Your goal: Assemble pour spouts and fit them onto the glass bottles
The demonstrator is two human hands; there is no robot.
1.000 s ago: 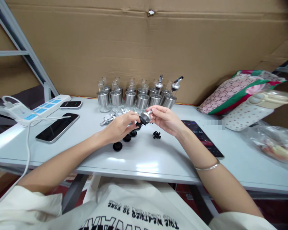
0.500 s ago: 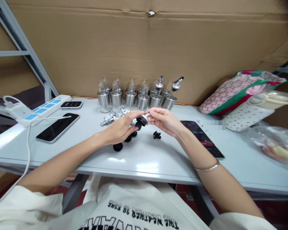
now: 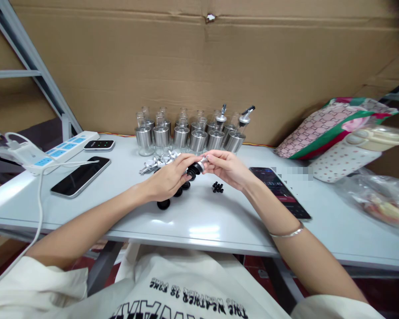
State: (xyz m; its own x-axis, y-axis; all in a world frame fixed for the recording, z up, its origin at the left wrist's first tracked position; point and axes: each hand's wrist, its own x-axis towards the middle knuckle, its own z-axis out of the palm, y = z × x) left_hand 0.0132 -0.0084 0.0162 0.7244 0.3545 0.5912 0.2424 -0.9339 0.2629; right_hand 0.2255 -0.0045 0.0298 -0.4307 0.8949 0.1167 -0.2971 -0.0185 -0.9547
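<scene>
A pourer spout (image 3: 196, 168) with a silver collar and black ribbed stopper is held between both hands above the table. My left hand (image 3: 169, 177) is closed around its stopper end. The fingertips of my right hand (image 3: 226, 166) pinch its silver end. Black stoppers (image 3: 164, 204) lie in a row beneath and beside my left hand, which partly hides them. Behind that hand is a pile of silver spout parts (image 3: 159, 161). Small black caps (image 3: 217, 187) sit in a cluster below my right hand.
Steel-sleeved glass bottles (image 3: 198, 141) stand in rows at the back, two with spouts fitted. A phone (image 3: 81, 177) and power strip (image 3: 64, 150) lie left; another phone (image 3: 281, 192), a tumbler (image 3: 349, 155), a patterned bag (image 3: 319, 128) and a plastic bag (image 3: 385, 199) are right.
The held spout has tilted slightly, and the fingers of my left hand have shifted a little around its stopper. Both hands stay in nearly the same place.
</scene>
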